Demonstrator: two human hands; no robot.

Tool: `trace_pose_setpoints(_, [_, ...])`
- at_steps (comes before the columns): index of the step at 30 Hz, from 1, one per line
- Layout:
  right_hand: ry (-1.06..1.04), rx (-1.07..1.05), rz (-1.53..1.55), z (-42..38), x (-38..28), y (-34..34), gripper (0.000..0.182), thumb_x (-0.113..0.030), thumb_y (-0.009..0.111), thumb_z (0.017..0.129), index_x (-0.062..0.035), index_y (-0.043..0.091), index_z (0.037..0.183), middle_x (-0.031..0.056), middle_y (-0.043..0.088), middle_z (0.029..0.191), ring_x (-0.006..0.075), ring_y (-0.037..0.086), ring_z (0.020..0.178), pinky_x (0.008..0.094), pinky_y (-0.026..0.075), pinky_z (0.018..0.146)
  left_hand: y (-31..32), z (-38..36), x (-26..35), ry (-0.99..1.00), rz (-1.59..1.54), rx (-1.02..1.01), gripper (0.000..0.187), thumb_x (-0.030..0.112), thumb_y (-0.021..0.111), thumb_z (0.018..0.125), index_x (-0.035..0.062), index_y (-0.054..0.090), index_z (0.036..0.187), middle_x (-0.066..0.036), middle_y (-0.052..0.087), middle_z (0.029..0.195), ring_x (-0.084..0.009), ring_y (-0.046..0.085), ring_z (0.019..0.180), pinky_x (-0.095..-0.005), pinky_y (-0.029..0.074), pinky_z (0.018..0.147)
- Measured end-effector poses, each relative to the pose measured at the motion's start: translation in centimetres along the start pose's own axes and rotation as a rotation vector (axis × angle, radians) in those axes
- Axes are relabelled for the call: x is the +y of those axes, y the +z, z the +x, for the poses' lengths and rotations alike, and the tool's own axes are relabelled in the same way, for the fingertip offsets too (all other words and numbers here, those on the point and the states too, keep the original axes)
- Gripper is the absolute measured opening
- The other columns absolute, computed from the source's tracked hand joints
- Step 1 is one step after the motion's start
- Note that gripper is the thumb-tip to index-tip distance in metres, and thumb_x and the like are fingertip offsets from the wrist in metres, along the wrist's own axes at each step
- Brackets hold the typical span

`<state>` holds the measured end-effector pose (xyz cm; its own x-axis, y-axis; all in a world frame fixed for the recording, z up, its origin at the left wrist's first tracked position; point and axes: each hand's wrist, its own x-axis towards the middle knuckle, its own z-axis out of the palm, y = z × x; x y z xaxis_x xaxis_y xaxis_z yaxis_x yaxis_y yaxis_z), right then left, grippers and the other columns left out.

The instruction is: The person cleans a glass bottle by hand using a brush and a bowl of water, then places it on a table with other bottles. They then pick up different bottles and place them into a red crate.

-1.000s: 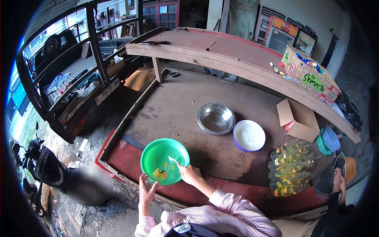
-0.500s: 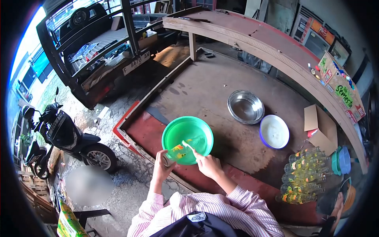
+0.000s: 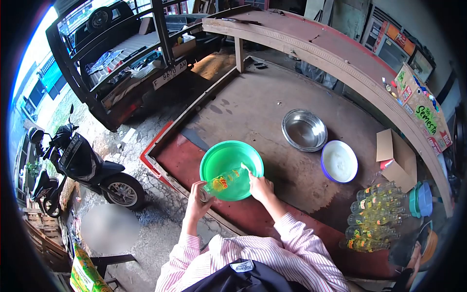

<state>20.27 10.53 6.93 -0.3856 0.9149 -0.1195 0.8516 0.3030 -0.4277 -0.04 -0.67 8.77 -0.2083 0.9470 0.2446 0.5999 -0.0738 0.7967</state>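
The left hand (image 3: 197,200) has its fingers wrapped around the base of a clear glass bottle (image 3: 224,181) with a yellow label. The bottle lies tilted across the near rim of the green basin (image 3: 219,155), its long axis running from lower left up to the right, neck inside the basin. The right hand (image 3: 260,187) pinches a white brush (image 3: 244,168) at the neck. A steel bowl (image 3: 304,129) and a white bowl (image 3: 339,161) sit beyond.

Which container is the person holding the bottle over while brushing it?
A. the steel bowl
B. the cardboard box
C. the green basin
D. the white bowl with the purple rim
C: the left hand grips the bottle by its end, lying across the green basin, while the right hand works a brush on it. The steel bowl and white bowl sit apart, untouched.
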Motion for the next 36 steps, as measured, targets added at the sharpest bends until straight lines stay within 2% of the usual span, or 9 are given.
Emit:
trace_pose_setpoints(5, [-0.173,-0.032,0.071,-3.3,-3.4,-2.5,0.041,-0.014,0.045,0.078,-0.0078,0.046,0.119,0.0173,0.061,0.075,0.0335,0.060,0.067,0.0446,0.048,0.062,-0.7,1.0,-0.9,0.138,0.054,-0.065,0.050,-0.001,0.065,0.056,0.0026,0.044,0.101,-0.015,0.046,0.106,-0.0320,0.046,0.101,-0.0370,0.039,0.086])
trace_pose_setpoints(9, [0.019,0.011,-0.121,0.9,-0.1,1.4,0.043,-0.013,0.046,0.076,-0.0024,0.045,0.118,0.0181,0.061,0.078,0.0329,0.060,0.071,0.0443,0.047,0.063,-1.7,2.3,-0.4,0.066,0.117,-0.164,0.044,0.002,0.062,0.058,0.0031,0.046,0.099,-0.015,0.048,0.101,-0.0344,0.046,0.098,-0.0367,0.040,0.084])
trace_pose_setpoints(17, [-0.216,-0.017,0.042,-2.0,-4.1,-1.9,0.043,-0.008,0.047,0.073,-0.0087,0.050,0.115,0.0190,0.059,0.067,0.0312,0.061,0.064,0.0412,0.049,0.059,-1.5,3.5,0.2,0.205,0.377,-0.106,0.051,0.010,0.067,0.055,0.0030,0.048,0.101,-0.015,0.050,0.101,-0.0316,0.049,0.093,-0.0372,0.041,0.081])
trace_pose_setpoints(19, [-0.153,0.053,-0.011,-1.3,-2.5,-0.6,0.043,-0.008,0.047,0.073,-0.0068,0.050,0.115,0.0171,0.060,0.065,0.0306,0.061,0.061,0.0410,0.048,0.056,-1.6,3.9,-0.2,0.202,0.366,-0.131,0.050,0.014,0.068,0.055,0.0038,0.049,0.100,-0.014,0.052,0.098,-0.0309,0.050,0.091,-0.0375,0.041,0.080])
trace_pose_setpoints(20, [-0.038,0.025,-0.051,-0.4,-1.5,0.1,0.038,-0.013,0.046,0.077,-0.0133,0.050,0.115,0.0157,0.061,0.069,0.0311,0.060,0.063,0.0444,0.047,0.057,-1.5,3.9,-0.3,0.202,0.353,-0.156,0.049,0.018,0.069,0.056,0.0045,0.050,0.099,-0.013,0.054,0.094,-0.0303,0.051,0.088,-0.0379,0.042,0.079])
trace_pose_setpoints(23, [-0.084,-0.020,-0.021,-1.3,-2.1,-1.8,0.041,-0.010,0.045,0.075,-0.0159,0.051,0.115,0.0141,0.061,0.067,0.0284,0.061,0.060,0.0418,0.048,0.054,-1.4,4.6,0.8,0.093,0.449,-0.182,0.046,0.022,0.069,0.057,0.0065,0.053,0.097,-0.010,0.057,0.090,-0.0287,0.053,0.084,-0.0378,0.043,0.075])
trace_pose_setpoints(27, [-0.161,-0.037,0.067,-2.8,-3.5,-1.3,0.039,-0.016,0.045,0.079,-0.0155,0.048,0.118,0.0147,0.060,0.068,0.0320,0.060,0.061,0.0449,0.048,0.058,0.8,6.2,0.1,0.020,0.609,-0.337,0.054,0.033,0.069,0.055,0.0085,0.053,0.100,-0.008,0.059,0.090,-0.0268,0.057,0.082,-0.0383,0.044,0.069])
trace_pose_setpoints(30, [-0.014,0.069,-0.013,0.0,0.8,1.4,0.039,-0.017,0.046,0.079,-0.0145,0.048,0.117,0.0164,0.060,0.068,0.0328,0.060,0.063,0.0455,0.048,0.060,4.1,7.7,-1.8,0.072,0.620,-0.404,0.059,0.036,0.069,0.055,0.0066,0.051,0.103,-0.012,0.057,0.093,-0.0284,0.057,0.083,-0.0381,0.046,0.071])
trace_pose_setpoints(36, [0.070,0.102,0.164,-3.8,1.1,-2.9,0.042,-0.020,0.050,0.078,-0.0121,0.044,0.119,0.0196,0.059,0.073,0.0361,0.059,0.068,0.0461,0.048,0.061,10.6,10.0,-1.4,0.122,0.873,-0.556,0.070,0.045,0.070,0.055,0.0087,0.048,0.110,-0.012,0.052,0.104,-0.0300,0.052,0.094,-0.0405,0.044,0.073])
